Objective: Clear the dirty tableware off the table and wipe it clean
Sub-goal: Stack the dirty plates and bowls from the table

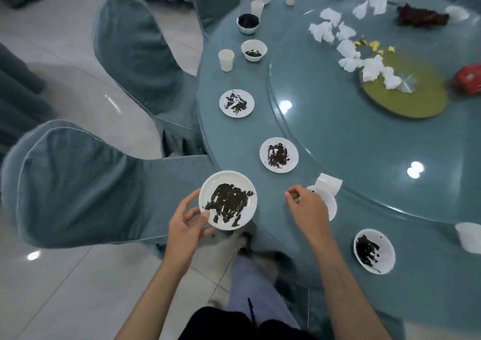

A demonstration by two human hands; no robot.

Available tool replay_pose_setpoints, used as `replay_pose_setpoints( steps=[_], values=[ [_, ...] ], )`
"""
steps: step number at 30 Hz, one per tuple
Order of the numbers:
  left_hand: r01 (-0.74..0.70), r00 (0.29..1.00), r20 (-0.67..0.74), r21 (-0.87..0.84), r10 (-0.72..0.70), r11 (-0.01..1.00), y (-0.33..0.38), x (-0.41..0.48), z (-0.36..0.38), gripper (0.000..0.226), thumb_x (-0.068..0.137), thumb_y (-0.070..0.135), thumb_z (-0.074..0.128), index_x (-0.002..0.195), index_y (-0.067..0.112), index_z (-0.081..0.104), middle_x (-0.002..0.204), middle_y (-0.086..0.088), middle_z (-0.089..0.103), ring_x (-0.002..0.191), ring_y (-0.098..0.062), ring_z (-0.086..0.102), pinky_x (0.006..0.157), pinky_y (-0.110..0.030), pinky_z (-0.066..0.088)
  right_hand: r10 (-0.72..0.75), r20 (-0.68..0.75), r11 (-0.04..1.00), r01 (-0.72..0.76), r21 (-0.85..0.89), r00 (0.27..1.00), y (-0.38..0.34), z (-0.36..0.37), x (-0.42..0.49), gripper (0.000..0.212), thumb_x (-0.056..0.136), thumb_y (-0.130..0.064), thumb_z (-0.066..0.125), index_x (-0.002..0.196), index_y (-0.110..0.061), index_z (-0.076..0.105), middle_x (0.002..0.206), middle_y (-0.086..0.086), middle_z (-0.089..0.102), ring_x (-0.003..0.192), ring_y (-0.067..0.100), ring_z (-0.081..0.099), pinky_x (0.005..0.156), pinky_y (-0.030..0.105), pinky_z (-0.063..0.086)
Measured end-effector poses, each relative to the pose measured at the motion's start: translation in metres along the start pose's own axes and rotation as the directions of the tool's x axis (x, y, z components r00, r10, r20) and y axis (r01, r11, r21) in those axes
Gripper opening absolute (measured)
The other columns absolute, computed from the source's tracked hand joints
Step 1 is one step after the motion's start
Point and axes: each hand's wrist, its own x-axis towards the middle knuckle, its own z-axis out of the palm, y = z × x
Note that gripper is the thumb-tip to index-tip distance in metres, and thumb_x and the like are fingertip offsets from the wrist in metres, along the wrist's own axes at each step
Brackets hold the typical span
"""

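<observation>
My left hand (pixel 188 221) grips a white plate (pixel 228 200) smeared with dark sauce, holding it by its near rim over the edge of the round teal table (pixel 338 141). My right hand (pixel 308 209) lies over a white dish (pixel 328 202) on the table, its thumb and forefinger curled at the dish's left rim; a white cup (pixel 328 183) lies tipped just behind it. More dirty plates (pixel 279 154) (pixel 236 103) and a smeared bowl (pixel 374 250) stand along the table's edge.
Further bowls (pixel 253 50) (pixel 247 23) and cups (pixel 226 60) line the far edge. The glass turntable (pixel 325 110) carries crumpled napkins (pixel 346 50), a green mat (pixel 406 92) and a red pack (pixel 468 78). Two covered chairs (pixel 78 183) (pixel 140 53) stand at the left.
</observation>
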Motion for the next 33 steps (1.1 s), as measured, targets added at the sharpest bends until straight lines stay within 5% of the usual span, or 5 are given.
replay_pose_setpoints(
  steps=[9, 15, 24, 28, 33],
  values=[
    [0.024, 0.996, -0.092, 0.064, -0.018, 0.998, 0.033, 0.078, 0.027, 0.052, 0.096, -0.001, 0.067, 0.139, 0.026, 0.059, 0.111, -0.017, 0.075, 0.103, -0.035, 0.074, 0.076, -0.042, 0.065, 0.074, 0.016, 0.956, -0.066, -0.286, 0.997, 0.011, 0.017, 0.144, 0.019, 0.100, -0.035, 0.054, 0.091, -0.021, 0.065, 0.084, 0.003, 0.072, 0.076, 0.031, 0.063, 0.061, 0.033, 0.039],
    [0.036, 0.994, -0.104, 0.106, -0.025, 0.994, 0.049, 0.103, 0.034, 0.051, 0.096, 0.001, 0.068, 0.138, 0.027, 0.058, 0.111, -0.014, 0.076, 0.102, -0.036, 0.075, 0.084, -0.053, 0.063, 0.258, 0.039, 0.908, -0.229, -0.350, 0.965, 0.028, 0.029, 0.185, 0.021, 0.098, -0.040, 0.058, 0.092, -0.020, 0.061, 0.085, 0.004, 0.067, 0.079, 0.030, 0.064, 0.068, 0.032, 0.042],
    [0.032, 0.995, -0.093, 0.068, -0.025, 0.997, 0.065, 0.116, 0.013, 0.051, 0.095, -0.002, 0.067, 0.139, 0.023, 0.058, 0.110, -0.014, 0.077, 0.098, -0.029, 0.077, 0.071, -0.035, 0.064, 0.438, 0.048, 0.898, -0.439, 0.001, 0.897, 0.024, 0.050, 0.190, 0.019, 0.091, -0.030, 0.067, 0.109, -0.027, 0.063, 0.101, 0.000, 0.073, 0.100, 0.030, 0.068, 0.079, 0.036, 0.044],
    [0.025, 0.997, -0.072, 0.040, -0.022, 0.999, 0.065, 0.120, -0.007, 0.050, 0.095, -0.003, 0.066, 0.139, 0.021, 0.058, 0.109, -0.014, 0.077, 0.100, -0.029, 0.076, 0.073, -0.036, 0.065, 0.467, 0.037, 0.861, -0.463, 0.210, 0.884, 0.008, 0.057, 0.170, 0.013, 0.089, -0.024, 0.068, 0.100, -0.027, 0.064, 0.072, -0.010, 0.074, 0.078, 0.019, 0.075, 0.088, 0.040, 0.056],
    [0.033, 0.999, -0.002, 0.020, -0.032, 0.999, 0.069, 0.133, -0.042, 0.050, 0.096, -0.004, 0.065, 0.140, 0.020, 0.057, 0.110, -0.018, 0.076, 0.102, -0.033, 0.075, 0.075, -0.041, 0.065, 0.451, -0.031, 0.815, -0.397, 0.422, 0.892, -0.034, 0.060, 0.118, 0.012, 0.093, -0.016, 0.072, 0.098, -0.022, 0.063, 0.066, -0.003, 0.073, 0.065, 0.016, 0.072, 0.077, 0.038, 0.055]
  ],
)
